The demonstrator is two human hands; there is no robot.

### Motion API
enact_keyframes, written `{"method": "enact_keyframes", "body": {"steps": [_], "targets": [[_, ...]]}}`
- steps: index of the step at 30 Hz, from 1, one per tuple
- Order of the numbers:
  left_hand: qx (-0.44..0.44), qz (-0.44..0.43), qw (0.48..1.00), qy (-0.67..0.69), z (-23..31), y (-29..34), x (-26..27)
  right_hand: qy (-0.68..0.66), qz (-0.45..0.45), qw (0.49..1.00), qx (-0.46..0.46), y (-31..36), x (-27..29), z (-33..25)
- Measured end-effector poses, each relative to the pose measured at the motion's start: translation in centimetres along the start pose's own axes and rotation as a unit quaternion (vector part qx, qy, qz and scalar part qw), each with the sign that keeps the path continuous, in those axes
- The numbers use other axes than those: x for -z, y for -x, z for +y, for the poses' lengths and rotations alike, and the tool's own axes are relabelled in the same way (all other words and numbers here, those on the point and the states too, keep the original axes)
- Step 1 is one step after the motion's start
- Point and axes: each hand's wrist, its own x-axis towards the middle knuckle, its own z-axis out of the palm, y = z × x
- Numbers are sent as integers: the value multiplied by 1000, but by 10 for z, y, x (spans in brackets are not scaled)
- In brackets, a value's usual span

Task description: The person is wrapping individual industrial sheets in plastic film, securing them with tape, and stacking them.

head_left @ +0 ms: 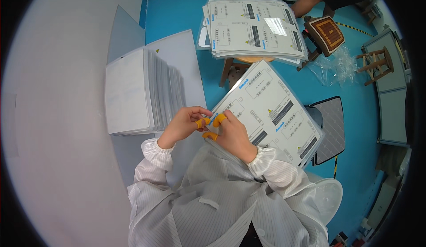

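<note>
A stack of white printed panel sheets (pixel 266 97) with blue marks, dark label blocks and clear edges lies tilted in front of me. At its left edge my two hands come close together, yellow finger cots on several fingertips. My right hand (pixel 234 136) rests over the edge, its thumb and fingers closed around the border of the top sheet. Just beside it, my left hand (pixel 179 125) has thumb and index finger bent together in a pinch. Whatever lies between those left fingertips is too small to make out.
To the left, a thick stack of white sheets (pixel 126 94) stands on a grey surface (pixel 188 76) by the wall. More printed panels (pixel 242 29) are piled on a wooden stool ahead. Beyond are a cushioned seat (pixel 327 34), clear plastic film (pixel 335 69), a small stool (pixel 377 65) and another person's leg (pixel 306 3).
</note>
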Motion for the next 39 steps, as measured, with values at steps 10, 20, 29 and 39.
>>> {"method": "enact_keyframes", "body": {"steps": [10, 20, 29, 39], "targets": [[-7, 22, 1000, 12, -10, -8, 0, -109, 105, 988, 2, 4, -12, 15], [-61, -4, 998, -3, -13, -1, -2, -176, 36, 984, 0, 6, -18, 22], [-68, -10, 998, 6, -18, -6, -7, -249, 25, 968, -30, 9, -12, 29], [-47, -30, 998, 5, -15, -2, -4, -243, 28, 970, -4, 7, -21, 34]]}}
